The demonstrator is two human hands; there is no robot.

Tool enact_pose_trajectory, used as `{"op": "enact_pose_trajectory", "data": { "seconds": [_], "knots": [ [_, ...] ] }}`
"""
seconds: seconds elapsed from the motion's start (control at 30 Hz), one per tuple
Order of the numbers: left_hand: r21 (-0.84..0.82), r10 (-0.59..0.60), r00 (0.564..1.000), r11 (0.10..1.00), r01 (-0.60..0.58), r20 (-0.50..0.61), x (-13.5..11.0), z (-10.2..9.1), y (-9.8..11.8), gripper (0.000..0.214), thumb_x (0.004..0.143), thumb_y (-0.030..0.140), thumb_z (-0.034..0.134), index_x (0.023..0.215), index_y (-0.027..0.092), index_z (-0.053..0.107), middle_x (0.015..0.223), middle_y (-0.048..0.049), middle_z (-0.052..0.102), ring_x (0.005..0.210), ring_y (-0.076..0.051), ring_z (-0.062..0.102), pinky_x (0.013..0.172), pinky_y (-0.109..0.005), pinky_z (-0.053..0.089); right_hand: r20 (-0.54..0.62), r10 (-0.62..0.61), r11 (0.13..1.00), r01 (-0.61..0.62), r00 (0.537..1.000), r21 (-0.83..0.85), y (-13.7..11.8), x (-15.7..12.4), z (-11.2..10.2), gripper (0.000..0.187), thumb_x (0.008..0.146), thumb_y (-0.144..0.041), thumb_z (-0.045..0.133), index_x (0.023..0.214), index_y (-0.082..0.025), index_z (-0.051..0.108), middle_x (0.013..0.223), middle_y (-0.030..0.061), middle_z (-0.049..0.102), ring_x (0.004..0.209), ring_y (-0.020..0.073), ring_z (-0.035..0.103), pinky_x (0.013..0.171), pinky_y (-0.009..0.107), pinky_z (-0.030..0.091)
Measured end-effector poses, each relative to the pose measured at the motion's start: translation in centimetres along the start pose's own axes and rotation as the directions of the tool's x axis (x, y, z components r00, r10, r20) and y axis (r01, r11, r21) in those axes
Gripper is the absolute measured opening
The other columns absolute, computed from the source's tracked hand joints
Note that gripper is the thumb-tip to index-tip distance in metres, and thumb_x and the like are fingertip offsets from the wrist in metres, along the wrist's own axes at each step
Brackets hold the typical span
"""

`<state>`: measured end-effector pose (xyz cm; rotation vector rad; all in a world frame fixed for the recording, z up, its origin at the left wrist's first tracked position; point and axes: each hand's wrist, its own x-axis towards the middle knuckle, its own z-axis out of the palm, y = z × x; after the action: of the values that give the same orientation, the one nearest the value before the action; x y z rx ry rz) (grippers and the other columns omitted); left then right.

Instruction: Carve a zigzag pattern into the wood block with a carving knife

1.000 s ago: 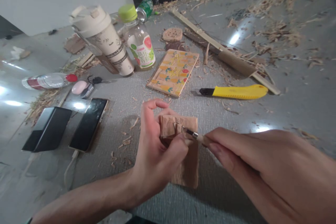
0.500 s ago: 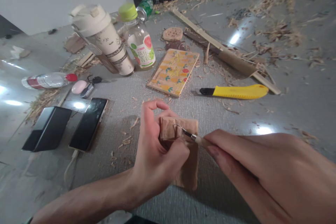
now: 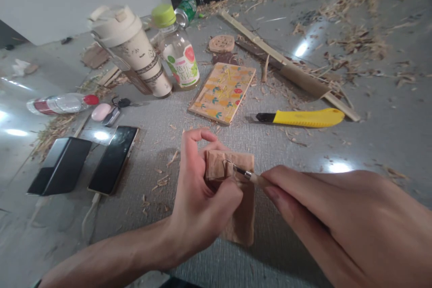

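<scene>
A block of light brown wood (image 3: 243, 216) lies on the grey table, its upper end cut into a raised step. Around its left side wraps my left hand (image 3: 202, 189), with the thumb bent against the wood and the index finger curled above. My right hand (image 3: 324, 202) pinches the pale handle of a small carving knife (image 3: 251, 176). The thin metal tip touches the top part of the block, near a cut line, just beyond my left thumb. Part of the handle is hidden inside my right hand.
Beyond the hands lie a yellow utility knife (image 3: 303, 118) and a patterned board (image 3: 224, 92). A tumbler (image 3: 135, 54), a green-capped bottle (image 3: 180, 56) and a can (image 3: 186, 11) stand or lie behind. Phones (image 3: 113, 159) rest at left. Shavings and a bamboo strip (image 3: 286, 60) are scattered at right.
Almost nothing differs. My hands, the wood block and the carving knife keep nearly the same positions, with the knife tip still on the wood.
</scene>
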<state>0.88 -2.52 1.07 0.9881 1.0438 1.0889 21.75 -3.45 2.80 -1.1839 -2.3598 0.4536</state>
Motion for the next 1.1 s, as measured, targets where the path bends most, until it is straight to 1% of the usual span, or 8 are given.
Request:
{"op": "enact_pose_trajectory", "data": {
  "seconds": [0.13, 0.27, 0.4, 0.53, 0.67, 0.8, 0.97, 1.1],
  "knots": [
    [0.015, 0.008, 1.0, 1.0, -0.008, -0.014, 0.0, -0.2, 0.0, 0.053, 0.085, 0.003, 0.07, 0.118, 0.031, 0.039, 0.077, 0.0117, 0.054, 0.061, -0.011, 0.046, 0.053, -0.023, 0.038, 0.019, 0.054, 0.998, -0.053, 0.998, -0.038, 0.1, -0.5, 0.0, 0.014, 0.092, -0.02, 0.054, 0.094, -0.032, 0.06, 0.052, -0.0072, 0.051, 0.033, 0.0172, 0.05, 0.035, 0.031, 0.023],
    [0.008, 0.033, 0.999, 0.999, -0.033, 0.004, 0.1, -0.3, 0.0, 0.056, 0.085, 0.002, 0.07, 0.12, 0.031, 0.038, 0.078, 0.0121, 0.055, 0.061, -0.01, 0.046, 0.053, -0.022, 0.039, 0.015, 0.005, 1.0, -0.005, 1.0, -0.003, 0.4, -0.2, 0.0, 0.016, 0.095, -0.018, 0.054, 0.099, -0.031, 0.062, 0.054, -0.0087, 0.053, 0.033, 0.0165, 0.051, 0.04, 0.034, 0.026],
    [0.01, 0.031, 0.999, 0.999, -0.031, 0.018, 0.2, -0.3, 0.0, 0.055, 0.085, 0.002, 0.071, 0.119, 0.031, 0.038, 0.078, 0.0124, 0.053, 0.06, -0.01, 0.046, 0.052, -0.022, 0.038, 0.009, -0.053, 0.998, 0.053, 0.999, -0.015, 0.5, 0.0, 0.1, 0.017, 0.097, -0.015, 0.051, 0.094, -0.03, 0.058, 0.056, -0.0089, 0.054, 0.034, 0.0148, 0.05, 0.043, 0.035, 0.027],
    [-0.001, 0.032, 0.999, 0.999, -0.032, 0.028, 0.1, -0.3, -0.1, 0.056, 0.086, 0.002, 0.07, 0.12, 0.031, 0.038, 0.079, 0.0113, 0.054, 0.06, -0.01, 0.046, 0.052, -0.023, 0.038, 0.012, -0.02, 0.999, 0.02, 1.0, -0.047, 0.3, -0.2, 0.2, 0.016, 0.092, -0.018, 0.054, 0.099, -0.031, 0.061, 0.055, -0.0077, 0.054, 0.034, 0.0159, 0.051, 0.04, 0.033, 0.024],
    [-0.01, 0.009, 1.0, 1.0, -0.009, 0.012, -0.2, -0.2, -0.1, 0.054, 0.084, 0.001, 0.069, 0.118, 0.03, 0.039, 0.078, 0.0102, 0.054, 0.06, -0.011, 0.045, 0.053, -0.024, 0.038, 0.002, 0.02, 0.997, -0.02, 1.0, -0.079, 0.1, -0.8, 0.1, 0.014, 0.088, -0.023, 0.06, 0.099, -0.032, 0.063, 0.052, -0.0076, 0.048, 0.033, 0.017, 0.048, 0.037, 0.032, 0.018],
    [0.019, -0.007, 0.999, 1.0, 0.007, -0.036, -0.2, -0.1, 0.2, 0.054, 0.081, 0.002, 0.069, 0.117, 0.03, 0.04, 0.075, 0.0108, 0.051, 0.063, -0.012, 0.045, 0.056, -0.026, 0.036, 0.0, 0.074, 0.995, -0.074, 0.997, -0.069, 0.1, -1.0, -0.1, 0.016, 0.086, -0.028, 0.06, 0.1, -0.035, 0.065, 0.052, -0.0072, 0.051, 0.034, 0.0196, 0.049, 0.039, 0.032, 0.022],
    [0.026, -0.018, 1.0, 0.999, 0.018, -0.025, 0.0, 0.0, 0.4, 0.052, 0.083, 0.005, 0.07, 0.117, 0.03, 0.04, 0.076, 0.0105, 0.056, 0.06, -0.012, 0.048, 0.055, -0.026, 0.038, -0.01, 0.046, 0.999, -0.046, 0.999, -0.01, 0.2, -0.7, 0.2, 0.019, 0.088, -0.022, 0.056, 0.101, -0.033, 0.064, 0.052, -0.0077, 0.051, 0.033, 0.0182, 0.05, 0.041, 0.033, 0.026],
    [0.025, -0.024, 0.999, 0.999, 0.025, -0.032, 0.1, -0.1, 0.3, 0.052, 0.084, 0.005, 0.07, 0.118, 0.03, 0.04, 0.077, 0.0103, 0.057, 0.06, -0.011, 0.049, 0.055, -0.025, 0.038, 0.001, 0.017, 1.0, -0.017, 1.0, -0.006, 0.2, -0.2, 0.4, 0.02, 0.086, -0.018, 0.057, 0.101, -0.032, 0.06, 0.055, -0.008, 0.056, 0.034, 0.0179, 0.053, 0.037, 0.033, 0.025]
  ]
}}
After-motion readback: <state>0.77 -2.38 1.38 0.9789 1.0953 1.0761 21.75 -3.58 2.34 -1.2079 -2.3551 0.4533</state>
